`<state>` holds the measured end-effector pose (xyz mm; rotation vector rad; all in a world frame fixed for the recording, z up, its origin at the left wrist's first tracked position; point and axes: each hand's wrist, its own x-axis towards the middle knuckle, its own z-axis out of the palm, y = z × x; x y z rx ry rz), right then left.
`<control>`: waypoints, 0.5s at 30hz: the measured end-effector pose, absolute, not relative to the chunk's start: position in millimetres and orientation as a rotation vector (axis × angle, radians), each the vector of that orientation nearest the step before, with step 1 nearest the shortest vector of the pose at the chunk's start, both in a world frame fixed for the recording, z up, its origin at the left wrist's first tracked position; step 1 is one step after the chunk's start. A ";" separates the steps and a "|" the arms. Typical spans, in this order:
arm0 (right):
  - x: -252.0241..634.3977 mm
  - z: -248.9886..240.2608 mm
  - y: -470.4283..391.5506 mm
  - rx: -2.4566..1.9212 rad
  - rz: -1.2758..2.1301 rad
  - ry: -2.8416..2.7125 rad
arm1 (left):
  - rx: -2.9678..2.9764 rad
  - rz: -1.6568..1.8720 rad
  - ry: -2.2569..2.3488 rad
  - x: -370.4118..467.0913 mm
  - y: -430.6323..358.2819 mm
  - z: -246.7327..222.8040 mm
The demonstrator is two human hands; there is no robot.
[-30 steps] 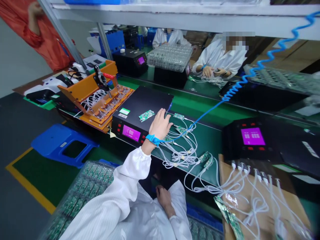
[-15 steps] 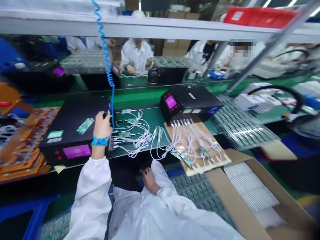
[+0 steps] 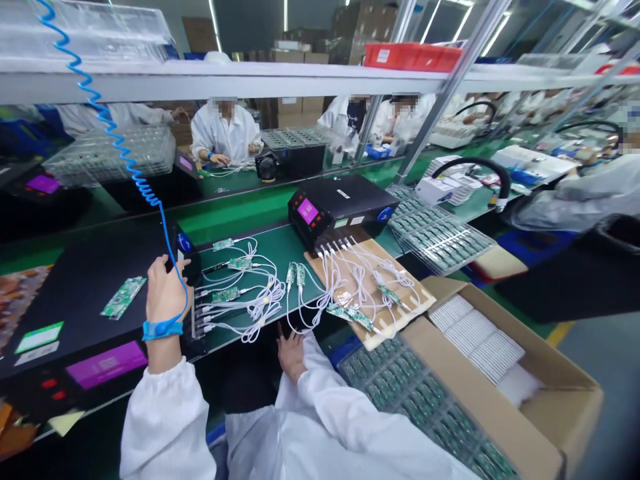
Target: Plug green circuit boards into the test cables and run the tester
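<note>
My left hand point(image 3: 167, 290), with a blue wrist strap point(image 3: 163, 330), rests at the right edge of a black test box point(image 3: 95, 260). Its fingers are curled and partly hidden, so what they hold, if anything, cannot be made out. A loose green circuit board point(image 3: 123, 297) lies on that box, left of the hand. White cables point(image 3: 263, 303) run from the box's side to several small circuit boards point(image 3: 227, 295) on the green bench. My right hand point(image 3: 291, 353) lies on my thigh below the bench edge, fingers spread, holding nothing.
A second black box point(image 3: 345, 200) feeds cables onto a brown board point(image 3: 367, 280) bearing circuit boards. Trays of boards point(image 3: 440, 230) stand right. An open carton point(image 3: 565, 393) with white parts sits lower right. A coiled blue cord point(image 3: 117, 143) hangs left. Co-workers point(image 3: 225, 130) sit opposite.
The view has swung to the right and the bench appears shifted left. My left hand remains at the box's edge; my right hand stays on my thigh, its fingers more spread.
</note>
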<state>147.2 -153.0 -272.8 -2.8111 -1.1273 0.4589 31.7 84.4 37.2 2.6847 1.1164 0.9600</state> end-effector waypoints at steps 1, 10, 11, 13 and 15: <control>145.7 -274.5 -148.1 -2.819 0.451 -1.161 | 2.686 0.962 1.121 32.0 83.3 37.6; 160.9 -295.5 -132.5 -2.927 0.353 -1.107 | 2.890 0.781 1.187 34.6 89.5 35.1; 161.3 -297.0 -136.3 -2.905 0.360 -1.095 | 2.901 0.767 1.180 33.8 93.0 33.9; 161.7 -296.2 -147.1 -2.842 0.406 -1.062 | 2.916 0.714 1.181 31.4 99.5 32.9; 164.7 -291.0 -160.2 -2.774 0.455 -1.019 | 2.943 0.645 1.147 29.1 103.3 35.0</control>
